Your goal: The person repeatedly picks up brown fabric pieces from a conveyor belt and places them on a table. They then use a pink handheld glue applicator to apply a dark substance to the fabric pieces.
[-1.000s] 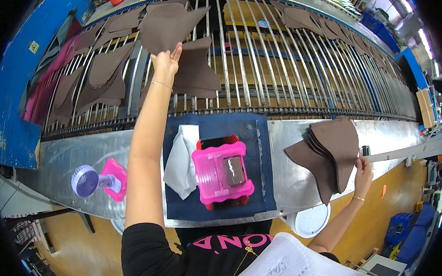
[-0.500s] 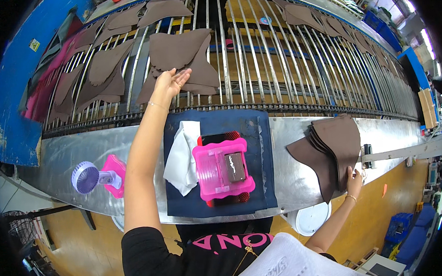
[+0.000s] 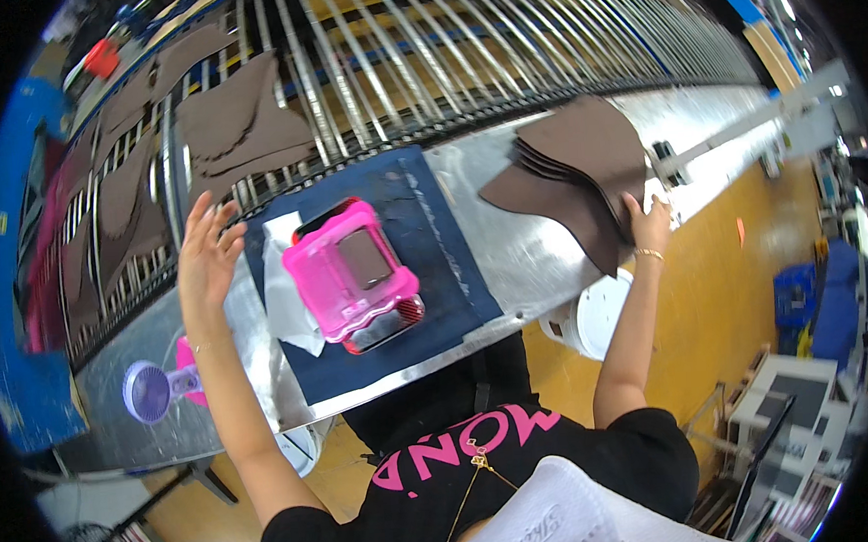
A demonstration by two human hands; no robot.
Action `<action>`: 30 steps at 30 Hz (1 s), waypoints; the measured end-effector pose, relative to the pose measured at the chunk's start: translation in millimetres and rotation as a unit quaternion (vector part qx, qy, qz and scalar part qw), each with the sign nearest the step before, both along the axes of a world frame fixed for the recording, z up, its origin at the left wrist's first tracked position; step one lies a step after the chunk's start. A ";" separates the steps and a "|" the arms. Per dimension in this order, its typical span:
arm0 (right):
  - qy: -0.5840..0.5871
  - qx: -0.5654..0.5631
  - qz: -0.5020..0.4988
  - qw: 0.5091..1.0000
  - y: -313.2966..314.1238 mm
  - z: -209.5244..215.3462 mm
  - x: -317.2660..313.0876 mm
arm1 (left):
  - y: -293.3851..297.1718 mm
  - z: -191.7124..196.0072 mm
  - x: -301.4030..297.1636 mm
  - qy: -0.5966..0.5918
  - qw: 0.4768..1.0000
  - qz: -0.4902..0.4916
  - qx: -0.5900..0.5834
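My left hand (image 3: 207,249) is raised in front of the bar conveyor, fingers spread and nothing in it. Just beyond it, brown cut pieces (image 3: 234,110) with scalloped edges overlap on the bars. My right hand (image 3: 651,225) touches the near right edge of a fanned stack of brown cut pieces (image 3: 584,145) on the metal table, its fingers apart. Between my hands lies a dark blue mat (image 3: 444,280). On it, a pink plastic holder (image 3: 327,296) with a dark block (image 3: 366,259) sits over a red-edged dark item (image 3: 397,319), beside a white cloth (image 3: 288,288).
The conveyor's metal bars (image 3: 423,56) run along the table's far side, carrying more brown pieces (image 3: 126,209). A small purple fan (image 3: 148,392) stands at the left. A metal arm (image 3: 750,122) reaches over the table at right. A white bucket (image 3: 603,316) stands below the table edge.
My left hand has drawn back from the brown pieces on the conveyor toward the table's left. My right hand stays at the stack. The whole view has turned and shifted.
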State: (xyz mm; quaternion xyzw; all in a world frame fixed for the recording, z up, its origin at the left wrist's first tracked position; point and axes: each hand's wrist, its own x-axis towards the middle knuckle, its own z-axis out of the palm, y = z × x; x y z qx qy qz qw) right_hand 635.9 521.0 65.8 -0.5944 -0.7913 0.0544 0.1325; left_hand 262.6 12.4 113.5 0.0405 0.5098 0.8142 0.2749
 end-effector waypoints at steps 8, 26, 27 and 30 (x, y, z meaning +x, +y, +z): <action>0.034 0.064 -0.014 0.997 -5.4 -8.8 7.7 | 13.1 19.0 34.2 0.049 0.999 -0.014 -0.014; 0.531 -0.221 0.380 0.724 -166.6 166.3 -100.3 | 61.8 88.7 103.5 0.264 0.957 -0.032 -0.113; 0.525 -0.221 0.416 0.708 -180.8 164.5 -111.8 | 61.0 91.0 111.8 0.278 0.954 -0.004 -0.111; 0.483 -0.234 0.486 0.690 -211.4 151.4 -138.2 | 24.4 105.7 120.5 0.158 0.978 0.024 -0.132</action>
